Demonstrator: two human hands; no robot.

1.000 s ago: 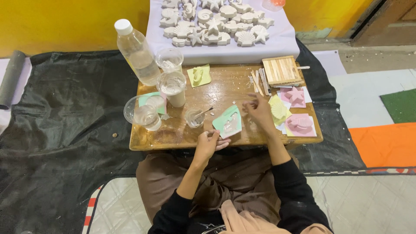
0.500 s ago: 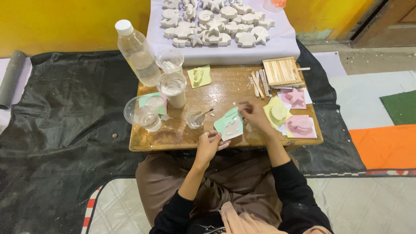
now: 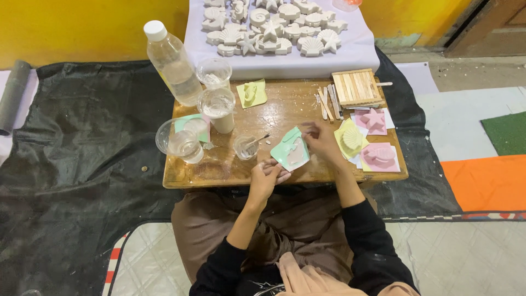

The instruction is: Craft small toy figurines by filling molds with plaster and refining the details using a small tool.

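Fingers of both hands close on a pale green, thin flexible mould sheet with a whitish cast shape set in its hollow, which lies tilted near the front edge of the low wooden worktop. The right hand pinches the sheet's upper right edge, its grip narrow and shut on the rim. The left hand curls at the lower left corner, fingertips touching the sheet's edge there; whether it grips firmly or only steadies it I cannot tell.

The sheet looks light and bendy, likely to flex if pulled at one corner, while the pale cast inside looks brittle and chalky, so I judge that taking it by opposite edges is the safer hold.

Just left of the sheet stands a small clear plastic cup with a stirring stick. Beyond that are a wide clear cup and a clear plastic bottle with a white cap. To the right lie a yellow shell mould, a pink mould and a bundle of flat wooden sticks. At the back, white shell-shaped casts lie on a white cloth.
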